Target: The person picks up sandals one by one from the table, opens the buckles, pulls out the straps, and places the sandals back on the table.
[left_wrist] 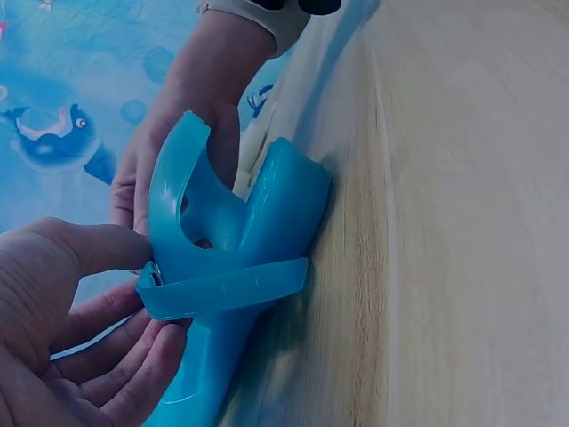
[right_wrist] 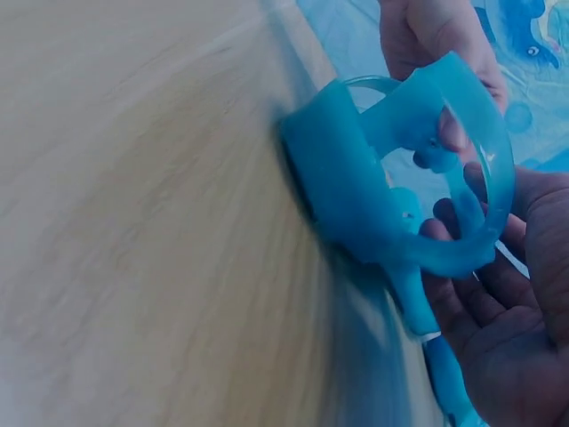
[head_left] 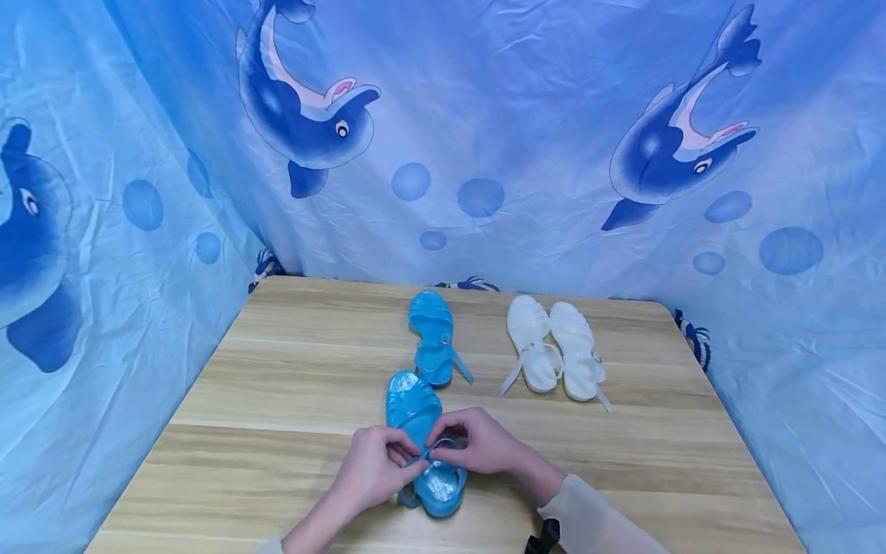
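A blue sandal lies at the front middle of the table, toe pointing away. Both hands meet over its strap. The left hand pinches the strap at the small buckle, thumb on one side and fingers below. From the right, the right hand has thumb and forefinger on the strap, its other fingers curled beneath. The heel part stands up from the sole in the right wrist view. Exactly where the fingertips touch the buckle is partly hidden.
Another blue sandal lies just beyond the first, its strap out to the right. Two white sandals lie side by side at the back right. A blue dolphin-print curtain surrounds the wooden table.
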A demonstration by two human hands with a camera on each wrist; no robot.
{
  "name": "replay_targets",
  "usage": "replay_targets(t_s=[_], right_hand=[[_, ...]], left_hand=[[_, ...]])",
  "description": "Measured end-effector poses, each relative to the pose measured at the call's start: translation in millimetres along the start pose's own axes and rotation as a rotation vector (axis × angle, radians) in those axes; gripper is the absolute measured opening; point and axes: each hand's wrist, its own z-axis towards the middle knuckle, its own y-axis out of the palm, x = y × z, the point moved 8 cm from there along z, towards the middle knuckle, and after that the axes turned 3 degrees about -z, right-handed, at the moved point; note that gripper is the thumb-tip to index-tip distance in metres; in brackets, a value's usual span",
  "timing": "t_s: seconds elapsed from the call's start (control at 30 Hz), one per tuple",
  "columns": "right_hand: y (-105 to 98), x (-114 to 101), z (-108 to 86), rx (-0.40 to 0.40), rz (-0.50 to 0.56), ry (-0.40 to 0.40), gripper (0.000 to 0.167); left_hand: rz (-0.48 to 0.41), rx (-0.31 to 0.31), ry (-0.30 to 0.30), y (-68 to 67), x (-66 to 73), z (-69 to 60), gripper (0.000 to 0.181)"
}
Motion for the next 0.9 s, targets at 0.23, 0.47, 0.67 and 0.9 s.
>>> replay_targets(t_s=[0.23, 0.47, 0.67, 0.9], right_hand=[[3.1, -5.6, 4.2, -0.018, -0.010, 0.025, 0.004], [2.8, -3.8, 4.3, -0.009, 0.001, 0.026, 0.005], [3.6, -2.4, 4.7, 0.009, 0.014, 0.030, 0.006], [4.3, -4.8, 6.2, 0.012, -0.010, 0.006, 0.006]], left_hand=[[-0.005, 0.003, 0.004, -1.0, 0.8, -1.2, 0.012], [-0.008, 0.006, -0.001, -3.2, 1.1, -2.5, 0.012], [-0.009, 0.015, -0.009, -5.2, 0.8, -4.6, 0.012], [-0.035, 0.009, 0.013, -3.6, 3.0, -5.6, 0.014]])
